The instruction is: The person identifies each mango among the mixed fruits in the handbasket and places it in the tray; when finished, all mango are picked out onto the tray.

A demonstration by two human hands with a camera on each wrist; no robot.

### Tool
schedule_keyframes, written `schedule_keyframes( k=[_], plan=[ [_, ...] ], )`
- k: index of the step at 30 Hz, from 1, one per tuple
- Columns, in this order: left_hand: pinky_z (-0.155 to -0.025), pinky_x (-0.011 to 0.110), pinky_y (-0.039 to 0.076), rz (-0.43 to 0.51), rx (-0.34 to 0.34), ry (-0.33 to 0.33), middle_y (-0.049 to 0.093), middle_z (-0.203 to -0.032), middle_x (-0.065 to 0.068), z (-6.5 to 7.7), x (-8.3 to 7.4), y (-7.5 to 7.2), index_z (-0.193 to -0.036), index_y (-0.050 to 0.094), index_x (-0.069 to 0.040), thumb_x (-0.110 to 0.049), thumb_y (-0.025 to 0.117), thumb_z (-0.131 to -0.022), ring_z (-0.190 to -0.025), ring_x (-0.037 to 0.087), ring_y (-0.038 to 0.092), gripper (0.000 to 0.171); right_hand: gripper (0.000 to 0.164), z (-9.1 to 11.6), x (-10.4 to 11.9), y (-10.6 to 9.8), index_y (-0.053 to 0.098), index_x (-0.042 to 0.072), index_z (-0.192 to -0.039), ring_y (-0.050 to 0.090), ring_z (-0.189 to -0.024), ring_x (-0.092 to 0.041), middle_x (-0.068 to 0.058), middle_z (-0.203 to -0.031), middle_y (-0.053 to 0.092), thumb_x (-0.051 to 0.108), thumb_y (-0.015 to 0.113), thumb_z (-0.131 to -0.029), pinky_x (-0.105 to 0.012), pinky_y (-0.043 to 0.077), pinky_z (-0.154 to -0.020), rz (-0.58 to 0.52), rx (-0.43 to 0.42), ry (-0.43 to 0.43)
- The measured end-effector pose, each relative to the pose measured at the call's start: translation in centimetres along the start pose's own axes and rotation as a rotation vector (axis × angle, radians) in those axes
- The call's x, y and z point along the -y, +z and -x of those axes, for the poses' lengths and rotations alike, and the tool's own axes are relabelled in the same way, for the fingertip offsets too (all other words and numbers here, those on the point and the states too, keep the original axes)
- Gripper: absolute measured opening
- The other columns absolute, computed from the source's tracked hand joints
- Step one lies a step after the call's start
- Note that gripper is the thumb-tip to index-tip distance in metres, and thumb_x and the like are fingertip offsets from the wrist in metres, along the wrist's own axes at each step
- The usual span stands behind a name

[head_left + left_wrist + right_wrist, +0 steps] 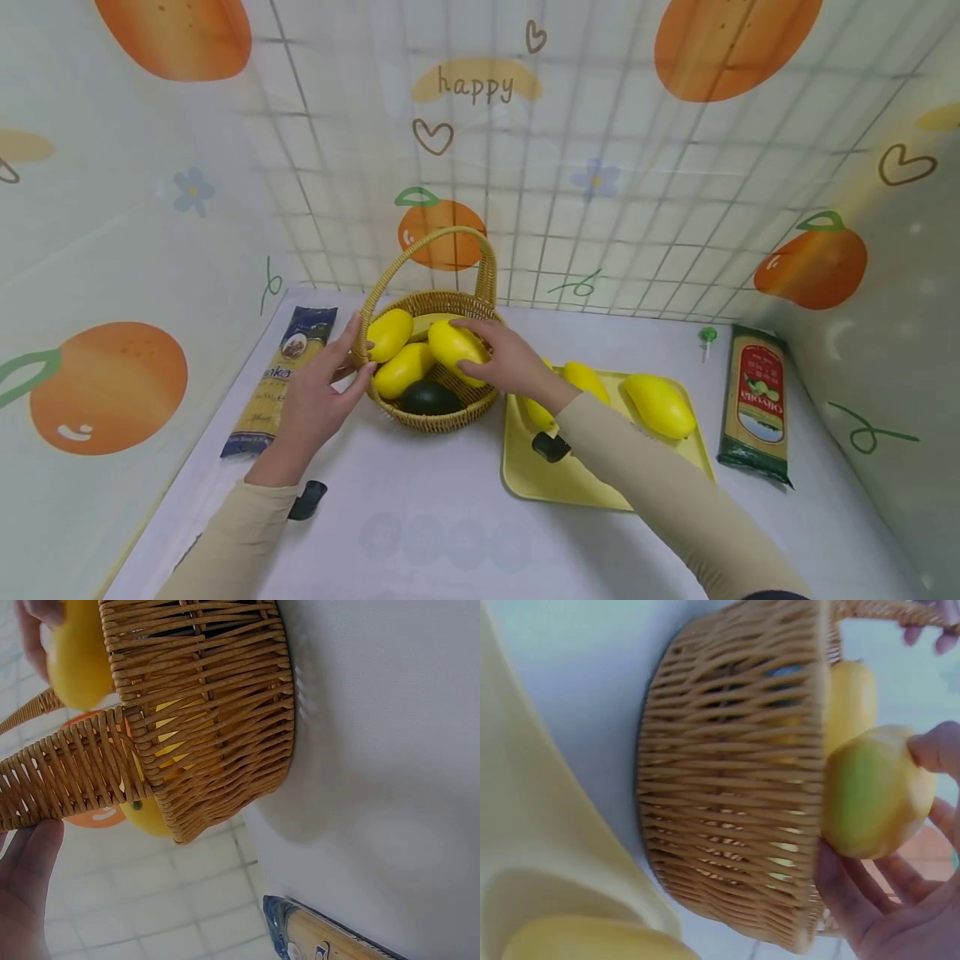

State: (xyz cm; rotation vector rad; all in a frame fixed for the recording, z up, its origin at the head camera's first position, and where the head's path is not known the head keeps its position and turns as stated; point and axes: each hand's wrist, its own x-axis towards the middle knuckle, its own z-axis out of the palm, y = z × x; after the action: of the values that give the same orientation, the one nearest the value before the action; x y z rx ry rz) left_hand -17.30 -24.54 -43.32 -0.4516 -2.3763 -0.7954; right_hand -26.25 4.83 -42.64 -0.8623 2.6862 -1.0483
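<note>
A wicker basket (431, 421) with a tall arched handle stands in the middle of the table. Inside lie yellow mangoes (403, 372), a dark green avocado (430, 398) and another yellow fruit behind them, partly hidden. My left hand (318, 396) holds the left base of the basket handle (71, 772) between thumb and fingers. At the basket's right rim, my right hand (510, 358) grips a mango (456, 350) from above and the side. In the right wrist view this mango (874, 791) shows a green patch and sits against the rim, thumb on one side, fingers on the other.
Right of the basket is a yellow tray (555, 483) bearing a mango (660, 406) and other yellow fruit, partly behind my right arm. A pasta packet (262, 396) lies at left. A green lollipop (707, 335) and an Olivoila packet (756, 400) lie at right.
</note>
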Motion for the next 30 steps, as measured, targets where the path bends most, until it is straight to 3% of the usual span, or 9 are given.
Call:
schedule_keyframes(
  k=[3, 9, 15, 22, 30],
  plan=[
    [-0.078, 0.039, 0.063, 0.001, -0.001, -0.003, 0.069, -0.104, 0.011, 0.0, 0.0, 0.0, -0.16, 0.034, -0.027, -0.009, 0.081, -0.087, -0.092, 0.028, 0.073, 0.088, 0.063, 1.5, 0.4, -0.9, 0.048, 0.03, -0.152, 0.05, -0.133, -0.025, -0.001, -0.152, 0.049, 0.038, 0.072, -0.093, -0.045, 0.048, -0.107, 0.008, -0.026, -0.02],
    [-0.078, 0.039, 0.063, 0.002, 0.007, -0.01, 0.069, -0.104, 0.011, 0.0, -0.1, -0.1, -0.16, 0.034, -0.028, -0.01, 0.08, -0.088, -0.093, 0.028, 0.073, 0.088, 0.063, 5.4, 0.8, -2.5, 0.05, 0.029, -0.15, 0.058, -0.106, -0.025, -0.005, -0.133, 0.057, 0.036, 0.074, -0.092, -0.039, 0.055, -0.084, 0.032, -0.065, 0.003],
    [-0.077, 0.039, 0.063, 0.007, 0.003, -0.01, 0.069, -0.103, 0.01, 0.0, -0.2, -0.1, -0.16, 0.034, -0.028, -0.009, 0.08, -0.088, -0.094, 0.028, 0.073, 0.088, 0.061, 9.7, -0.2, -3.1, 0.054, 0.029, -0.147, 0.059, -0.105, -0.022, -0.003, -0.128, 0.059, 0.035, 0.077, -0.09, -0.036, 0.057, -0.085, 0.053, -0.094, 0.062],
    [-0.077, 0.039, 0.063, 0.005, 0.006, -0.015, 0.069, -0.103, 0.01, 0.0, -0.1, 0.0, -0.16, 0.034, -0.028, -0.01, 0.08, -0.088, -0.094, 0.028, 0.073, 0.087, 0.062, 13.9, -1.8, -2.5, 0.055, 0.03, -0.144, 0.056, -0.092, -0.017, -0.002, -0.123, 0.06, 0.035, 0.081, -0.087, -0.033, 0.053, -0.078, 0.125, -0.091, 0.126],
    [-0.078, 0.039, 0.062, 0.012, 0.001, -0.018, 0.069, -0.103, 0.01, 0.1, 0.0, 0.1, -0.16, 0.034, -0.028, -0.008, 0.08, -0.088, -0.094, 0.028, 0.073, 0.088, 0.062, 16.5, -2.7, -0.8, 0.058, 0.032, -0.14, 0.058, -0.096, -0.015, -0.001, -0.125, 0.061, 0.038, 0.083, -0.084, -0.038, 0.055, -0.09, 0.153, -0.032, 0.243]
  ],
)
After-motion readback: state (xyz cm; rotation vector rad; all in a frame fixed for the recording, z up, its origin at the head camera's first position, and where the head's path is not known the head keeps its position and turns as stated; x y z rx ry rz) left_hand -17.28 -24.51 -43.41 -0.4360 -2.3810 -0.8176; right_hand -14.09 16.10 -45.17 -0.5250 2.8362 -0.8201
